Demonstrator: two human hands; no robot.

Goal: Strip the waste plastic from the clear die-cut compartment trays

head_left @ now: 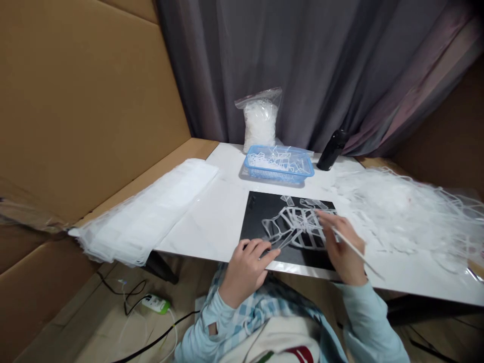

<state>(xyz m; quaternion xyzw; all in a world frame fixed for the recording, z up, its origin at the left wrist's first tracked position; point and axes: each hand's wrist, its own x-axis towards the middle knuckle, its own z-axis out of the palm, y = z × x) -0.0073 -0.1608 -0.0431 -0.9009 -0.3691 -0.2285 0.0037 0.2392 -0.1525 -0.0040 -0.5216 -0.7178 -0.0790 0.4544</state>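
Okay, right hand (342,249) grips a thin white stick (355,249) over clear plastic strips (298,227) on a black board (251,227); left hand (244,272) sits at their near edge, grip unclear.

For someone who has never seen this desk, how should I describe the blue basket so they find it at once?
At the far edge of the white table, in front of the grey curtain, sits a small basket. A clear bag of white pieces stands just behind it, and a black bottle lies to its right. It is the only blue thing there, and it holds clear strips.
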